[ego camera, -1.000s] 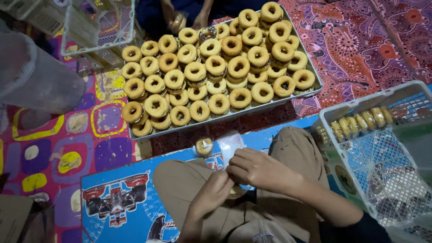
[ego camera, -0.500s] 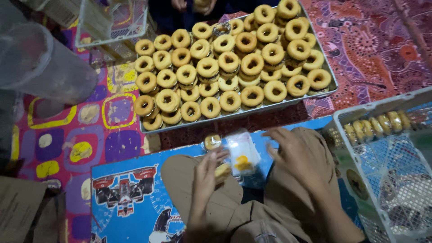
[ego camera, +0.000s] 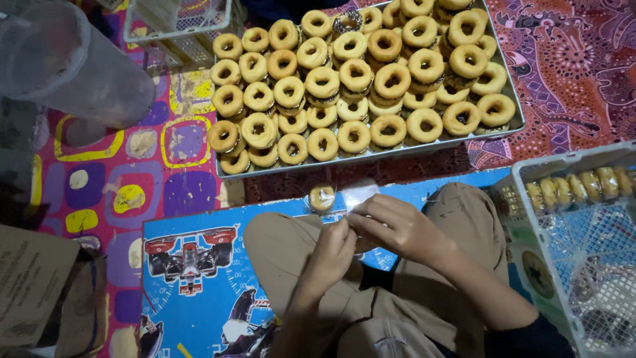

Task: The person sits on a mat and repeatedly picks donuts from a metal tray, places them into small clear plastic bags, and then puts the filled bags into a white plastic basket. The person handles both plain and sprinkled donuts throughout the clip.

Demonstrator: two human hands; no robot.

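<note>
Both hands, left hand [ego camera: 331, 255] and right hand [ego camera: 391, 225], pinch a clear bag [ego camera: 358, 195] together; the doughnut [ego camera: 322, 197] just beyond could slip out if grip loosens.

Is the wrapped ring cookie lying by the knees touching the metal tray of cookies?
Apart. The head view shows the wrapped ring cookie lying below the tray, with a strip of patterned cloth visible between them.
</note>
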